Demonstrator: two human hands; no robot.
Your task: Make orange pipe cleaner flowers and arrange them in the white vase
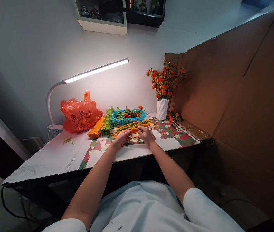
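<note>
My left hand and my right hand rest close together on the patterned mat at the desk's middle. Between their fingertips sits a small orange pompom-like ball on a thin stem. The fingers of both hands are curled in a pinch around it. A small ring of tape lies on the mat just under my right hand. Loose orange and green pipe cleaners lie just beyond the hands.
A blue basket holds small orange flowers. Bundles of green and orange stems lie left of it, beside an orange plastic bag. A white vase of orange flowers stands at the back right. A desk lamp arches overhead. Cardboard walls the right.
</note>
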